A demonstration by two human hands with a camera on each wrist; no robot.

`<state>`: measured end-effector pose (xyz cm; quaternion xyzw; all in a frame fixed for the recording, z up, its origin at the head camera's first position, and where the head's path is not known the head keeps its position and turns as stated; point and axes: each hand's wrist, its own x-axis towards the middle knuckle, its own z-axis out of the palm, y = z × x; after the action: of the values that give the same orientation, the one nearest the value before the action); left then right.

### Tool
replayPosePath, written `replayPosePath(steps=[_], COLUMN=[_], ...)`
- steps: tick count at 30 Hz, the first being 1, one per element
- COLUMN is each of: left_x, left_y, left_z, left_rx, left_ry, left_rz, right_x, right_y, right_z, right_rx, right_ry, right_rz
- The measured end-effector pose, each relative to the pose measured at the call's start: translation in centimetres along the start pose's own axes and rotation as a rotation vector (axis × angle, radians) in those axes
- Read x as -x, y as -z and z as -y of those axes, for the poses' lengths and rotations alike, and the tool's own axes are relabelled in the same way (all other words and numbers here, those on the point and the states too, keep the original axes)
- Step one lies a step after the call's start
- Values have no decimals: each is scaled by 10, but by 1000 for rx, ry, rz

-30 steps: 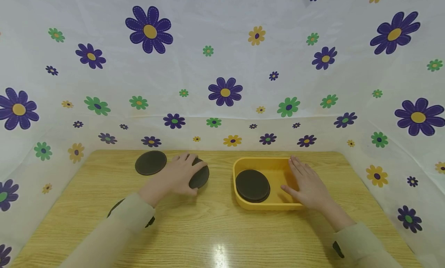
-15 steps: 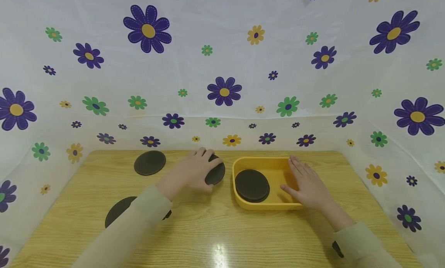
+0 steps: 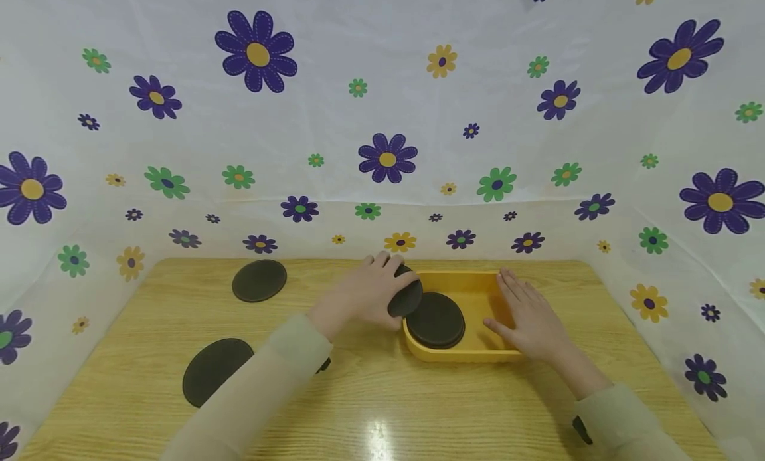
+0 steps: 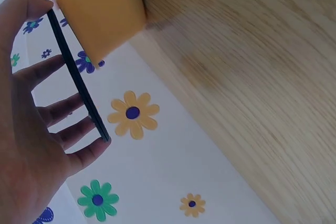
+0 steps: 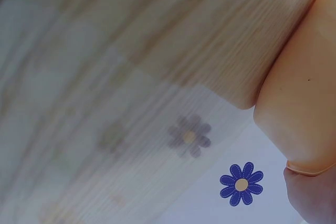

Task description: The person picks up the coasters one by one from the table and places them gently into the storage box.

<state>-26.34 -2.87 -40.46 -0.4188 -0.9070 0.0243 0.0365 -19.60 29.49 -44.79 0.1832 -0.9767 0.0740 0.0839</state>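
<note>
While the near coaster (image 3: 216, 369) lay flat on the bench (image 3: 346, 408), partly hidden by the left sleeve (image 3: 295, 351), the far coaster (image 3: 259, 280) lay flat behind it, well apart. Both were dark, round and thin; probably awkward to get fingers under, so best spanned across the rim, thumb opposite fingers.

Next, left hand (image 3: 367, 291): fingers clamped on the held coaster (image 3: 406, 295), thumb on one edge, other fingers spread along the opposite edge, palm off the face. Coaster was tilted, up off the bench, at the tray's left rim; couldn't tell if touching. Its edge ran straight in the left wrist view, so judged stiff; likely light, matt, not very slippery, hard to break. Edge hold looked right, though a loose pinch could let it twist.

Then the yellow tray (image 3: 466, 356), with the stacked coasters (image 3: 435, 320) flat at its left end; looked like at least two. Tray judged light, rigid, smooth, apt to slide if bumped; best steadied by an end wall.

Far right, right hand (image 3: 528, 321) rested at the tray's right end, fingers straight and together, thumb apart. Pressure: couldn't tell.
</note>
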Motion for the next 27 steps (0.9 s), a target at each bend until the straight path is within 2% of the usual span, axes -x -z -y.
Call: replayPosePath(steps=[4,13,20,27], left_x=[-11,-32,-46,-52], left_y=[5,8,-3,-9], left_z=[-12,-33,-46,-56], left_rx=[13,-40,-87,-97], left_ry=[-6,-50,-80,-100], left_rz=[23,28,40,79], right_x=[0,0,0,0], right_y=[0,1,0,-1], right_z=[1,0,-1,-1], right_rx=[2,6,5,4], right_ry=[1,0,-5,-4], right_rz=[-12,-12,-12,-6])
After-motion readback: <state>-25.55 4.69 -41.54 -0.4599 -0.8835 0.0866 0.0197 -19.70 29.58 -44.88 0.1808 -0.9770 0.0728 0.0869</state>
